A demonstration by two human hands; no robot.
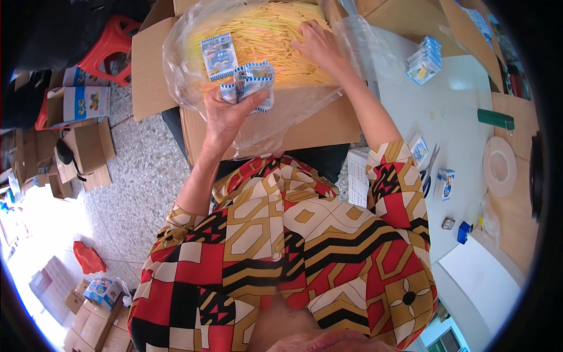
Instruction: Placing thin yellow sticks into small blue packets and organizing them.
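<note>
My left hand (pixel 227 117) is closed around several small blue-and-white printed packets (pixel 255 79), its thumb pressed across their front. One packet (pixel 220 57) stands up above the others, over the pile. A plastic-lined cardboard box in front of me is filled with thin yellow sticks (pixel 264 29), some pinkish or orange. At the pile's right side, my right hand (pixel 319 47) rests on the sticks, thumb and fingers apart. Whether any stick lies between those fingers is too small to make out. The clear plastic liner (pixel 176 56) spills over the rim of the cardboard box (pixel 153 70).
On the pale table (pixel 463 123) at right lie a stack of similar packets (pixel 423 60), scissors (pixel 431 170), a green object (pixel 495 119), a round disc (pixel 499 167) and a blue item (pixel 464 232). A red stool (pixel 111 50) and cardboard boxes (pixel 88 146) stand on the left floor.
</note>
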